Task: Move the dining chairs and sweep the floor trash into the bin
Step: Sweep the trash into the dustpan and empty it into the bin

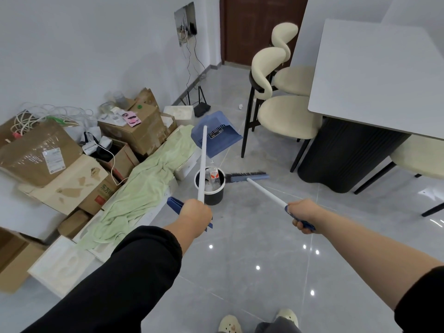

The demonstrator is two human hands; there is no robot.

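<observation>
Broom (248, 176) handle sits in the right hand (303, 213), fingers (298, 224) clenched round its blue end; the left hand (195, 216) grips the dustpan (216, 134) pole. Near the bin (212, 197), the dustpan hangs tilted; the broom head rests on the floor (240, 236) just right of it. Dining chairs (286, 118) stand far right.

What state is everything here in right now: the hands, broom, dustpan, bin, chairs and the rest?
Bin: upright, open-topped.
Bottle: standing inside the bin.
Dustpan: tilted, beyond the bin.
Broom: head low beside the bin.
Left hand: grips the dustpan's pole.
Right hand: grips the broom's handle.
Near chair: upright, at the table.
Far chair: upright, at the table.
Green cloth: crumpled, spread out.
</observation>
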